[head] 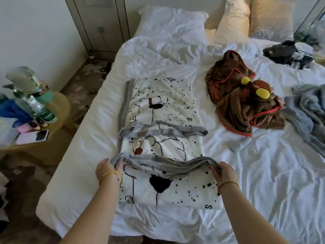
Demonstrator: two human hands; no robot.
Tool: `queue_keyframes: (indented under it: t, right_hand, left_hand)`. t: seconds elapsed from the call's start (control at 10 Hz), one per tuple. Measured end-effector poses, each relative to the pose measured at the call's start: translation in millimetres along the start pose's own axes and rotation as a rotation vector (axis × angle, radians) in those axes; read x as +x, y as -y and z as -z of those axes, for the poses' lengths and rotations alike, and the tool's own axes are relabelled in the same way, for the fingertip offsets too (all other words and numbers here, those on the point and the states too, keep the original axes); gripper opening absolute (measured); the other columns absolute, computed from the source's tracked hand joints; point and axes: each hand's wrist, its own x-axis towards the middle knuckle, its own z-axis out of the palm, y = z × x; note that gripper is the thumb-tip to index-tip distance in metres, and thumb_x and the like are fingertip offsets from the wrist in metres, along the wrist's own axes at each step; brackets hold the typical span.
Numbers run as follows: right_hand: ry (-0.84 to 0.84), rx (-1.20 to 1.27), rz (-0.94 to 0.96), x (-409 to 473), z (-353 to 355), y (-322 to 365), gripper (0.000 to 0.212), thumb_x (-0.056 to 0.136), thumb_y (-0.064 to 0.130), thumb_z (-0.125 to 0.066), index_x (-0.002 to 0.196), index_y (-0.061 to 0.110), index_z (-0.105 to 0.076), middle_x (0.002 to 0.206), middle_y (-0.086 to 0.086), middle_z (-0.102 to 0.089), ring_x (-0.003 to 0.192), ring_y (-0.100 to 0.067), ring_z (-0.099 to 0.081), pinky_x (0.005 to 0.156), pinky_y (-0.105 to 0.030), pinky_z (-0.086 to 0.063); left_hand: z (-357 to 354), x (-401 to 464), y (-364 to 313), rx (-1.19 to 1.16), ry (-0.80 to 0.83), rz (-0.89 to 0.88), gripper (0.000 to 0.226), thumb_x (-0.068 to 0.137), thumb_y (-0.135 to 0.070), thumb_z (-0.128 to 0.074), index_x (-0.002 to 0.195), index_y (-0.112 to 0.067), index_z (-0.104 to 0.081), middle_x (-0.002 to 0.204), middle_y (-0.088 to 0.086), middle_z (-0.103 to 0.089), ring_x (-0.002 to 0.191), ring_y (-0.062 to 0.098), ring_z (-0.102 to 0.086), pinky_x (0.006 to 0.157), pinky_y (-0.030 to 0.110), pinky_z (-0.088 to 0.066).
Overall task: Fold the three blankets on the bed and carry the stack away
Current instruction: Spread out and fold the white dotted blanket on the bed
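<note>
The white spotted blanket (pixel 163 138) lies as a long strip on the near left part of the bed (pixel 88 138), its long axis running from the foot of the bed toward the white pillow (pixel 172 23). The left hand (pixel 105 169) grips the grey-trimmed near edge at the strip's left corner, and the right hand (pixel 224 171) grips the same edge at the right corner; both are clamped on the cloth, well apart, one at each side of the strip. The held edge is raised and already overlaps the near panel, so the step in hand appears to be a fold away from the body, along the long axis. Both hands are about equally near the strip. Beyond the blanket toward the pillow, bare sheet leaves room to lay the fold forward. To the blanket's right lies the brown blanket (pixel 244 101), unfolded and apart from it; further right, the grey-blue blanket (pixel 307 111) lies crumpled at the frame edge, its full extent not visible. Left of the blanket, the mattress edge is close, with a side table (pixel 58 106) just beyond.
</note>
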Motion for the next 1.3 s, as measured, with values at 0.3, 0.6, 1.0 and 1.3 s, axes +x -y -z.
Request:
queue_keyframes:
  t: [0.3, 0.6, 1.0, 1.3]
  right_hand:
    - [-0.078, -0.113, 0.11, 83.8, -88.3, 21.8, 0.038, 0.089, 0.009, -0.059, 0.125, 0.008, -0.047, 0.109, -0.012, -0.054, 0.091, -0.019, -0.058, 0.083, -0.028, -0.054]
    - [-0.269, -1.219, 0.48, 138.4, -166.2, 0.5, 0.043, 0.096, 0.02, -0.036, 0.138, 0.011, -0.037, 0.143, -0.014, -0.032, 0.133, -0.03, -0.025, 0.112, -0.041, -0.023]
    - [-0.226, -1.632, 0.307, 222.0, -208.4, 29.0, 0.05, 0.095, 0.043, -0.037, 0.126, 0.003, -0.041, 0.127, -0.017, -0.05, 0.119, -0.033, -0.047, 0.096, -0.041, -0.039]
    - [-0.051, -1.469, 0.069, 227.7, -207.0, 45.4, 0.055, 0.088, 0.054, -0.047, 0.11, 0.004, -0.05, 0.076, -0.006, -0.054, 0.072, -0.024, -0.056, 0.072, -0.033, -0.049]
  left_hand:
    - [-76.2, 110.7, -17.0, 0.534, -0.083, -0.137, 0.04, 0.099, -0.012, -0.031, 0.133, 0.004, -0.043, 0.137, 0.024, -0.046, 0.127, 0.038, -0.044, 0.106, 0.044, -0.039]
    - [-136.0, 172.7, -32.6, 1.501, -0.015, -0.571, 0.052, 0.096, -0.04, -0.036, 0.137, -0.008, -0.039, 0.131, 0.025, -0.047, 0.121, 0.04, -0.043, 0.099, 0.047, -0.038]
    - [-193.8, 218.3, -29.5, 1.511, 0.05, -0.147, 0.068, 0.085, -0.05, -0.057, 0.124, 0.003, -0.039, 0.113, 0.023, -0.058, 0.102, 0.038, -0.057, 0.085, 0.043, -0.048]
    - [-200.0, 209.6, -42.8, 1.497, 0.228, 0.08, 0.075, 0.085, -0.05, -0.058, 0.134, 0.002, -0.039, 0.135, 0.022, -0.047, 0.117, 0.035, -0.05, 0.086, 0.033, -0.04]
